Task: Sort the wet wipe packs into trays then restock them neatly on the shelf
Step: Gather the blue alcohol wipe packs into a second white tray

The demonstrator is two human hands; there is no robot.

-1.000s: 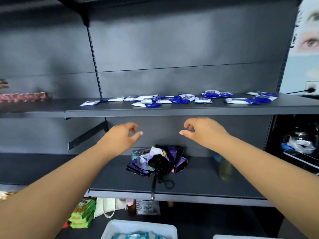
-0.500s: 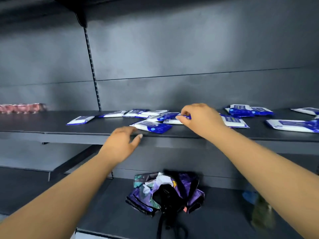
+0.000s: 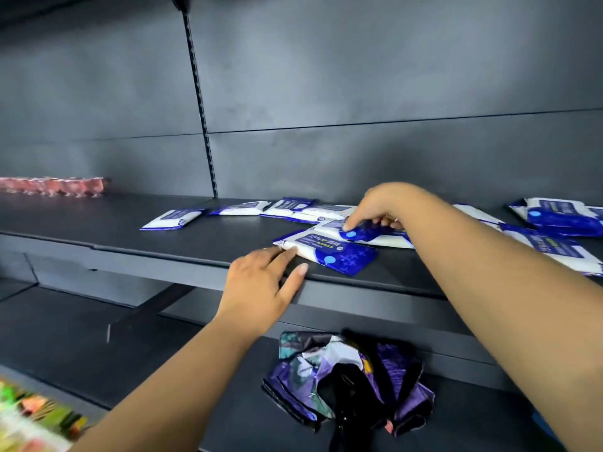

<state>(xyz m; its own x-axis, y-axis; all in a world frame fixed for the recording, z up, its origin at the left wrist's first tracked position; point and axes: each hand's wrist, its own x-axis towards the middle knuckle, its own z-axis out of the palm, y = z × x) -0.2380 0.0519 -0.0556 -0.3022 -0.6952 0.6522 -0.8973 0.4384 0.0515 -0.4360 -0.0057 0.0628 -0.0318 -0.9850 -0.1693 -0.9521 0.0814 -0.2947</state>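
- On the upper dark matte metal shelf (image 3: 137,238), flat soft-plastic wet wipe packs in white and blue lie scattered in 1 loose layer, some overlapping.
- Nearest the shelf's front edge lies 1 rectangular white-and-blue wet wipe pack with a printed label (image 3: 329,252), flat and angled to the edge.
- Left hand (image 3: 261,288): fingers extended and spread, fingertips touching the near left corner of that labelled pack, thumb on the shelf lip; nothing is gripped.
- Right hand (image 3: 380,207): fingers curled downward, pinching the glossy blue end of a second wet wipe pack (image 3: 360,232), which rests partly on the packs beneath it.
- Further packs: 1 single pack at the left end of the row (image 3: 171,219), more behind the hands, and a cluster at the right (image 3: 554,216).
- At the far left of the same shelf stands a row of pink translucent items (image 3: 55,186); blurred, type cannot be told.
- Lower dark shelf (image 3: 98,347): 1 folded fabric umbrella, purple, teal and white with a black handle (image 3: 346,376), crumpled and lying loose.
- Bottom left corner: blurred green and red packaging (image 3: 29,415); contents cannot be told.
- Back panel (image 3: 359,76): smooth dark sheet metal with 1 slotted vertical upright (image 3: 199,99).
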